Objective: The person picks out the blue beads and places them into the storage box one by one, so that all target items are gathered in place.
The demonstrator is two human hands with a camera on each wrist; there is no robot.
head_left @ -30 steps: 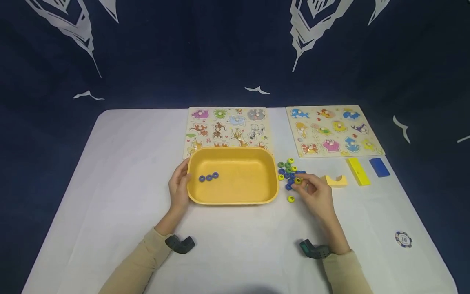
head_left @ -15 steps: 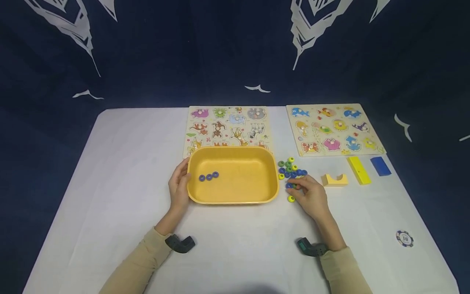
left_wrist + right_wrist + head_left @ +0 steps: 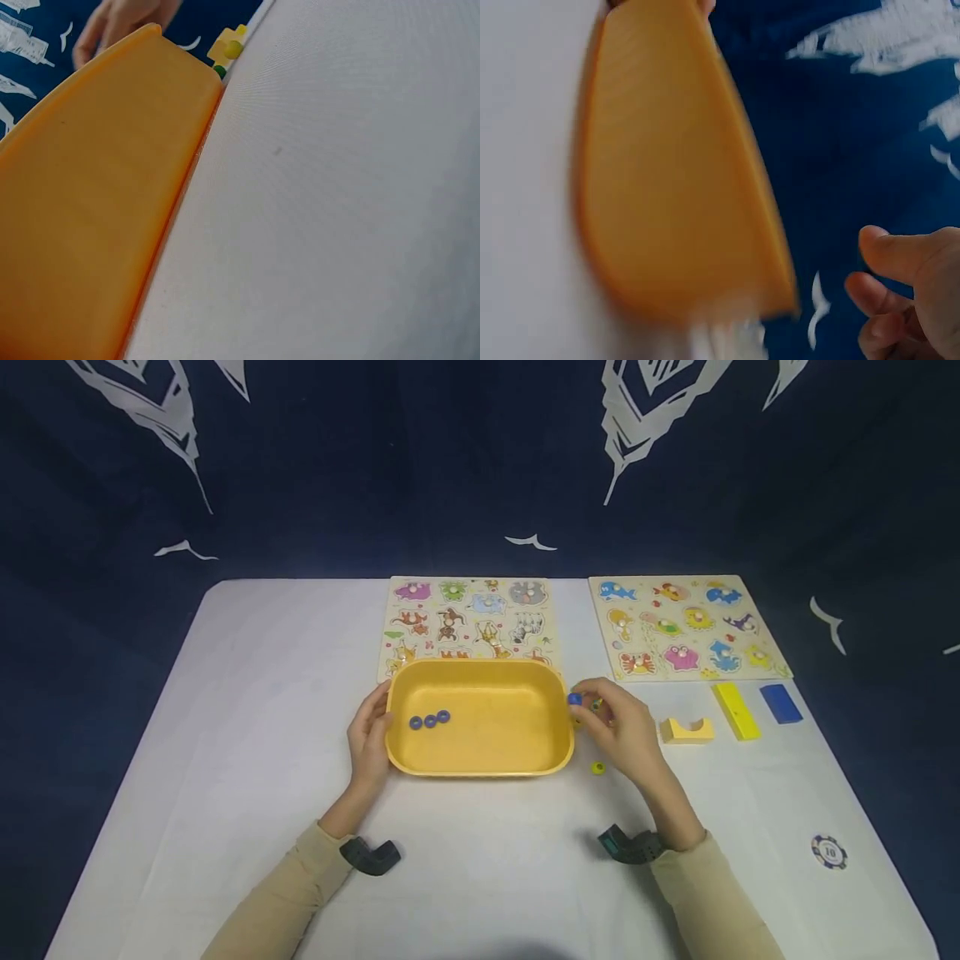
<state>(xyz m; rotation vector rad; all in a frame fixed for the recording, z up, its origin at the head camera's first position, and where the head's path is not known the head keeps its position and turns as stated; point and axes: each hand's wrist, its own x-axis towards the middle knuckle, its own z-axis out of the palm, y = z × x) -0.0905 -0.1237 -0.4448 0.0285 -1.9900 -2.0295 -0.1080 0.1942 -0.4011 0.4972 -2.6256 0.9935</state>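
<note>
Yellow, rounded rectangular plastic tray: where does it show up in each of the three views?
Head: the yellow tray sits at centre, between the left hand and right hand.
Left wrist: the tray fills the left side, cropped.
Right wrist: the tray, blurred, lies left of centre, reaching the top edge.
Shared landmark: dark blue cloth with white printed shapes.

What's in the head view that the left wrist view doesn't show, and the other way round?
Only the head view: three blue beads in the yellow tray, another bead pinched by the right hand, the left hand gripping the tray's end, two puzzle boards, a blue block and a poker chip.
Only the left wrist view: a close look at the tray's outer side wall.
Both: the tray, the right hand, at least one yellow bead, the white tabletop and the blue curtain.
</note>
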